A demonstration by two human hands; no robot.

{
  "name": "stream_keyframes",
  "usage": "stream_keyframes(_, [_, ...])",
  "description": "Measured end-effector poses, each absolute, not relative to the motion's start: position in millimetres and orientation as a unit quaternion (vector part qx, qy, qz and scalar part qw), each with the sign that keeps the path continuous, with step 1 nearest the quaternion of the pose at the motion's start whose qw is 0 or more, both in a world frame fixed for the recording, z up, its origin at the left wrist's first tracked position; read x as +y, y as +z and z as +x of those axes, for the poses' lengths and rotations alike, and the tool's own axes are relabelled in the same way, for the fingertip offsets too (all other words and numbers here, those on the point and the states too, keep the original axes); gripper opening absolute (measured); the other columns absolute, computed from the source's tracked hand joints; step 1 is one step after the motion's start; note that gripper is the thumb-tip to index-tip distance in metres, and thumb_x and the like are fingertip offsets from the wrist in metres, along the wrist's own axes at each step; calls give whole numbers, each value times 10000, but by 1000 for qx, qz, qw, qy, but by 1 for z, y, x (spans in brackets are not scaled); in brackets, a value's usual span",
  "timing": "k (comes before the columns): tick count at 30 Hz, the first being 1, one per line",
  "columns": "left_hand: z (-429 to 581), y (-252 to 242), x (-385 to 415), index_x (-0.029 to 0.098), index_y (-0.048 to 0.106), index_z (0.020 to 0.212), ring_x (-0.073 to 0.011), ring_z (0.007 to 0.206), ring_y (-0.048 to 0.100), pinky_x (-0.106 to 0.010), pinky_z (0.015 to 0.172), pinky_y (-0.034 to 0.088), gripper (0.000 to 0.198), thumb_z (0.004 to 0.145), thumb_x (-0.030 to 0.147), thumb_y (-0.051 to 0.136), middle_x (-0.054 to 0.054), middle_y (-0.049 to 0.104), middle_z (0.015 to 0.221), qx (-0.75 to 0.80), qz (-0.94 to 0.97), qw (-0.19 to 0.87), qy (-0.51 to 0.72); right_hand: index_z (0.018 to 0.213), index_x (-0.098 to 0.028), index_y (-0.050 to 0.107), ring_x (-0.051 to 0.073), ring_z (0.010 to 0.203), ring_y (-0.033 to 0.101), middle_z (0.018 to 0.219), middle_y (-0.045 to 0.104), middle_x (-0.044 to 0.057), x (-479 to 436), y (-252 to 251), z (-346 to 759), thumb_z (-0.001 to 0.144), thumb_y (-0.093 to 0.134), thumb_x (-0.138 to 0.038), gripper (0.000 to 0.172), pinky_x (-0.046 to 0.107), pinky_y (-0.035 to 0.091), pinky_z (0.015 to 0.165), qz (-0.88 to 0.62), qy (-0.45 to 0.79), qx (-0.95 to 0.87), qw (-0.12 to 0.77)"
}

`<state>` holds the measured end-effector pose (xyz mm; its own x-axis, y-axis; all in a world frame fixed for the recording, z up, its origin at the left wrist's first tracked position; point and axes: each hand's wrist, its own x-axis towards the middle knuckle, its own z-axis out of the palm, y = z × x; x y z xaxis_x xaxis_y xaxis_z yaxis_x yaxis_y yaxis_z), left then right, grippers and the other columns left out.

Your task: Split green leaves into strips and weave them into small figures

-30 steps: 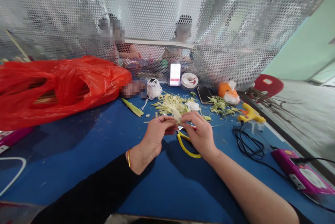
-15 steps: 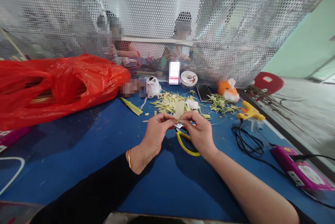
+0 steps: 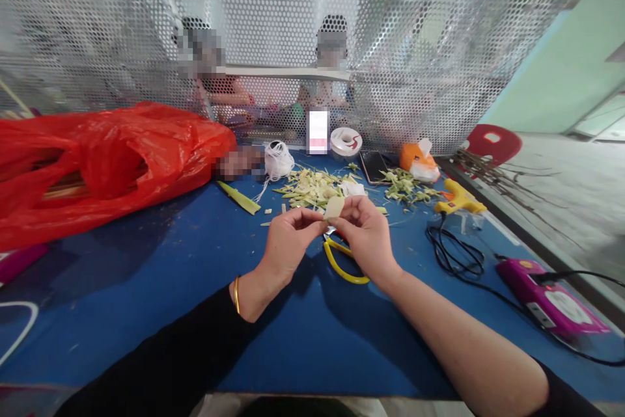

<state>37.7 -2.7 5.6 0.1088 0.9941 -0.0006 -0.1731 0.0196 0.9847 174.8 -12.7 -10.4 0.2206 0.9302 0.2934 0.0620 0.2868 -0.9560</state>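
Observation:
Between my fingertips is a small pale cream strip [image 3: 334, 207], perhaps a piece of leaf or husk, standing up with a rounded upper end. My left hand [image 3: 291, 241] pinches its lower left edge with thumb and forefinger. On the other side, my right hand [image 3: 367, 235] is closed on its lower right edge. Yellow-handled scissors [image 3: 344, 269] lie on the table just below the strip, their blades partly hidden by my right hand. Behind my hands spreads a heap of pale green and yellow cut scraps [image 3: 310, 187].
A red plastic bag [image 3: 112, 170] covers the left side. At the back are white string [image 3: 278, 161], a ribbon spool [image 3: 346, 142], a phone [image 3: 374, 166] and a tissue pack [image 3: 418, 160]. Right: a yellow glue gun [image 3: 459, 198] and a purple power strip [image 3: 551, 300] with black cable.
The cream strip has tilted to the right and its upper end now looks rounded. My right fingers have risen along its side. The whole view has shifted slightly.

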Motion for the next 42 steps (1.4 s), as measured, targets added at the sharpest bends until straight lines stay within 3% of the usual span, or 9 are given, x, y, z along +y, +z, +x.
stream_keyframes(9, [33,13,2,164,633,762,-123,571,627,-274,658,515,235,570,161,768,29,656,600,442,407,620,504,888,-219,565,156,703,631,771,682,-2,-13,-9,177,745,698,-235,196,298,495,688,-487,347,-560,573])
stream_keyframes(17, [32,12,2,163,625,882,-132,579,628,-258,643,498,290,614,126,731,42,633,557,431,469,585,502,794,-194,587,139,584,605,658,667,-13,-14,-3,176,653,755,-261,229,279,488,597,-463,441,-505,580])
stream_keyframes(21, [32,12,0,151,677,800,-144,631,653,-268,667,504,194,646,237,758,-19,698,656,442,434,632,465,772,-179,609,133,566,609,643,682,-7,-13,2,176,596,795,-265,270,279,496,602,-462,474,-452,598])
stream_keyframes(25, [33,12,-2,147,721,728,-152,659,650,-272,676,496,244,661,376,769,-58,725,716,443,435,642,449,745,-179,611,127,542,607,627,683,-13,-12,3,177,565,802,-244,270,275,497,581,-469,478,-414,617])
stream_keyframes(29, [35,9,-2,151,732,707,-161,666,652,-281,695,493,212,591,311,811,-46,719,686,452,437,631,454,740,-182,602,136,550,623,621,680,-16,-13,3,176,566,798,-239,268,295,522,605,-467,487,-418,608])
stream_keyframes(35, [34,7,-2,157,722,674,-157,640,644,-268,657,472,110,647,264,727,-51,711,653,478,456,606,443,723,-184,596,126,527,600,597,660,-21,-14,1,175,591,776,-229,227,280,506,565,-472,476,-446,594])
stream_keyframes(42, [32,11,0,153,717,601,-149,598,630,-282,667,481,121,644,266,708,-52,696,605,483,445,628,417,755,-188,597,143,558,630,614,675,-15,-13,0,177,605,782,-239,244,284,509,581,-476,473,-468,575])
